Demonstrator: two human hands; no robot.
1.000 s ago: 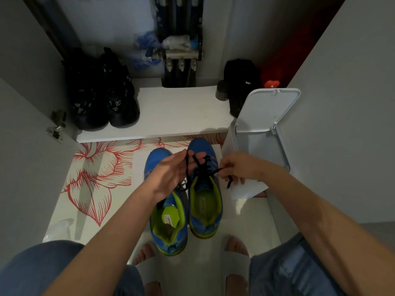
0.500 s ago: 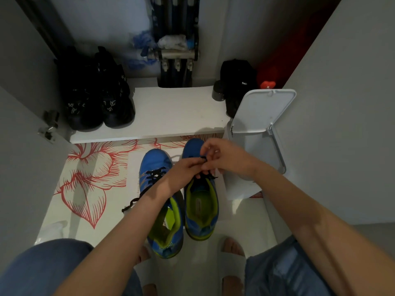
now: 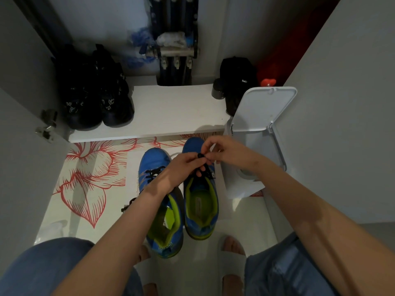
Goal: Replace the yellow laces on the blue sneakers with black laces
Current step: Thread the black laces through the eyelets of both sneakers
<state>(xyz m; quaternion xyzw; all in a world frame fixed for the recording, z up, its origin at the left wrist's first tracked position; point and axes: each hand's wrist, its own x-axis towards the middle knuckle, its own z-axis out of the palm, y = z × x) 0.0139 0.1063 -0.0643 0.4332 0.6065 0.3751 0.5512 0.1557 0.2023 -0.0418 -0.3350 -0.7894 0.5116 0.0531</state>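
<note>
Black lace [image 3: 200, 155] is pinched by left hand [image 3: 181, 169] and right hand [image 3: 222, 150] together, directly over the eyelets of the right blue sneaker [image 3: 201, 210]; its toe is pointed away from the person, both hands equally near.

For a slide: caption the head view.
Left hand and right hand pinch a black lace above the right-hand blue sneaker, beside an open white bin.

Nothing legible from where I stand. The black shoes [image 3: 96, 99] carry pale markings, the black bag [image 3: 237, 82] a tiny white logo, the right blue sneaker [image 3: 199, 204] a faint insole print, all too blurred to read.
</note>
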